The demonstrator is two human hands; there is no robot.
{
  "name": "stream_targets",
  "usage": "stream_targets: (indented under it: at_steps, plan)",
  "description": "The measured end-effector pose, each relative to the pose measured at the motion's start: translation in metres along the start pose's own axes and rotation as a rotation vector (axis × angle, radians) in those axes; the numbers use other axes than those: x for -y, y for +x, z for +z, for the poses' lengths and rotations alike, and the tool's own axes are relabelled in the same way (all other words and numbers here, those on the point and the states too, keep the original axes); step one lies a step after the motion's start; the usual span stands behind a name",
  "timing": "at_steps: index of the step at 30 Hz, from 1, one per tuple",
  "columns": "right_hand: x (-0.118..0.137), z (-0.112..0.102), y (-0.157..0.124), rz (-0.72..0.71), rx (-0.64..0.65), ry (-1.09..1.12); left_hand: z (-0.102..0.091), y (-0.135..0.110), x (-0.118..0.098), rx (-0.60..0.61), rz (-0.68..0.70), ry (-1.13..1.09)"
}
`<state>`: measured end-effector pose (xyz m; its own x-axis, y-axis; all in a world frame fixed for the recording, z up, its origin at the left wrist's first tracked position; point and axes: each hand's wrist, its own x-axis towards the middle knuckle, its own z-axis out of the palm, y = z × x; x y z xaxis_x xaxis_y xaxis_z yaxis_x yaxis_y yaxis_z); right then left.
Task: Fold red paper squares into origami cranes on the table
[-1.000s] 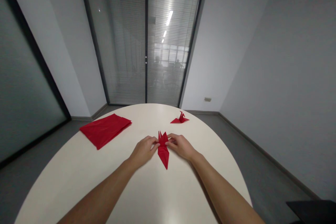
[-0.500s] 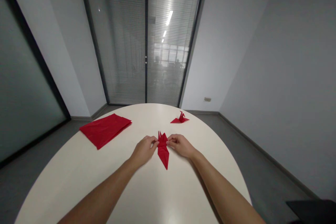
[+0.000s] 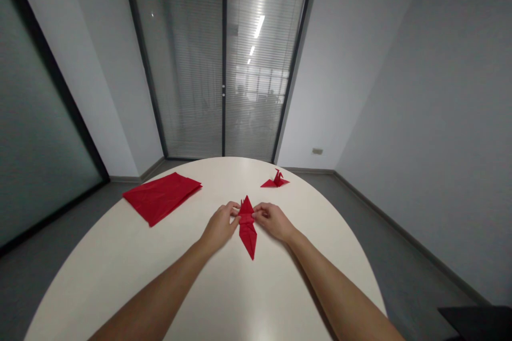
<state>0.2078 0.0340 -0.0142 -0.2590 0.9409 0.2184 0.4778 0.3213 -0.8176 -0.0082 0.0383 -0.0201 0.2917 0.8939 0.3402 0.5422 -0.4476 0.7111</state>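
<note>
Left hand [image 3: 220, 228] and right hand [image 3: 274, 222] each pinch one side of the paper [image 3: 247, 233], finger and thumb closed on it near its waist. Good creasing here probably calls for a light, even grip, edges matched before any firm press, so the thin points neither tear nor skew. The paper sits between the hands, on or just above the counter [image 3: 132, 282], one point towards the person.

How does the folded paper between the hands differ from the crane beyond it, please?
The folded paper is long and narrow, one tip toward the person; the crane has wings spread sideways. The left hand and right hand hold the folded paper; the crane stands apart, untouched. Both are red.
</note>
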Motion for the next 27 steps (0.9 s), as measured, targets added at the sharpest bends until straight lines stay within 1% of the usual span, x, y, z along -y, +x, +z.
stream_targets:
  at_steps: [4,9,12,14,17,18,19,21,23,25,27]
  plan:
    - [0.005,0.005,0.000,-0.035,-0.034,-0.057,-0.001,-0.001,-0.002,-0.008,0.008,0.017]
    - [0.011,0.010,-0.001,-0.059,-0.057,-0.157,0.000,-0.002,-0.004,-0.040,0.027,0.089]
    - [0.011,0.011,-0.001,-0.065,-0.080,-0.198,0.002,-0.003,-0.002,-0.037,0.037,0.128]
    - [0.009,0.012,-0.001,-0.069,-0.093,-0.221,0.002,-0.004,-0.003,-0.061,0.052,0.174]
    - [0.007,0.013,0.000,-0.077,-0.104,-0.245,0.000,-0.005,-0.009,-0.130,0.156,0.294]
    - [0.006,0.013,0.000,-0.079,-0.105,-0.247,-0.001,-0.005,-0.012,-0.127,0.206,0.332]
    - [0.006,0.013,0.000,-0.080,-0.106,-0.246,-0.002,-0.006,-0.016,-0.104,0.240,0.364]
    - [0.006,0.013,0.001,-0.080,-0.107,-0.244,-0.003,-0.006,-0.022,0.018,0.290,0.419]
    - [0.006,0.014,0.001,-0.075,-0.109,-0.243,-0.004,-0.007,-0.028,0.115,0.293,0.448]
    - [0.007,0.014,0.002,-0.068,-0.115,-0.242,-0.004,-0.009,-0.032,0.153,0.272,0.471]
    - [0.009,0.015,0.002,-0.058,-0.126,-0.249,-0.005,-0.011,-0.035,0.154,0.260,0.496]
